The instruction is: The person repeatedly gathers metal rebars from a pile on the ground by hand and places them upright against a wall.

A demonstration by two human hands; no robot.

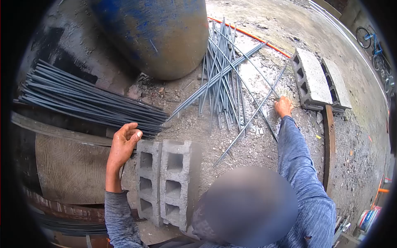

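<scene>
My left hand point(124, 144) is raised just above the near end of a thick bundle of ribbed steel bars point(91, 97). Its fingers are loosely curled, with the thumb apart and nothing visible between them. Close beside it, two hollow concrete blocks point(175, 186) stand with their holes facing up. Further right, my right hand point(284, 106) is closed at the end of a thin steel rod point(264, 78) that slants from a loose, crossing pile of cut rods point(223, 78). Another rod point(248, 124) lies diagonally over the gravel, just left of this hand. The right fingertips are partly hidden.
A large blue, mud-coated drum point(165, 41) stands behind the rods. Two more concrete blocks point(314, 78) lie at right, touching a wooden strip point(328, 144). An orange hose point(252, 35) crosses the ground at the back. A board point(74, 165) lies at left; bicycles point(374, 49) stand far right.
</scene>
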